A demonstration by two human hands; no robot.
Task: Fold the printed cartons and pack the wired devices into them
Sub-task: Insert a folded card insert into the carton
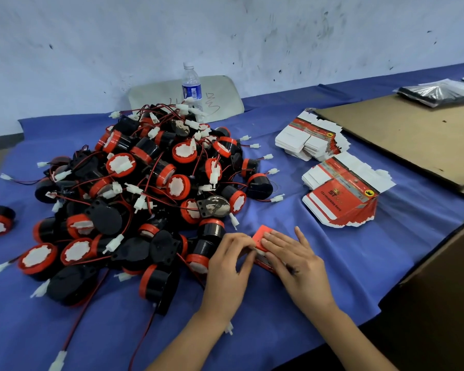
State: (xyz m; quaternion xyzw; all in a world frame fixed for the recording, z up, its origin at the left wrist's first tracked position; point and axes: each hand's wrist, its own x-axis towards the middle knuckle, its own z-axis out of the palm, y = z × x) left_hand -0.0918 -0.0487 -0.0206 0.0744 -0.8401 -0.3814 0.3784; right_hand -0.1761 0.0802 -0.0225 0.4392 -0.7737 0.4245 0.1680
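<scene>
The carton [263, 235], a small red printed box partly formed, lay on the blue cloth [292, 311] at the near edge of the table, directly between the two hands. Its long axis appeared to run away from the person, angled slightly to the right; most of its body was hidden under the fingers.

The left hand [229, 263] sat against the carton's left side, its fingers [248, 250] curled and pinching that edge. The right hand [295, 261] lay over the top from the right, its fingers [272, 241] nearly straight and pressing flat on the upper face. Whether a device was already inside could not be told.

The pile of wired devices [145, 188] stood just left of the carton. The left hand was the nearer one to it, and the closest black-and-red unit [209, 236] lay just beside that hand's knuckles. Judgement: the fold was still being set, so a pick from the pile would fall to the left hand.

Two stacks of flat cartons [340, 202] [306, 140] lay well apart, beyond the right hand.
</scene>
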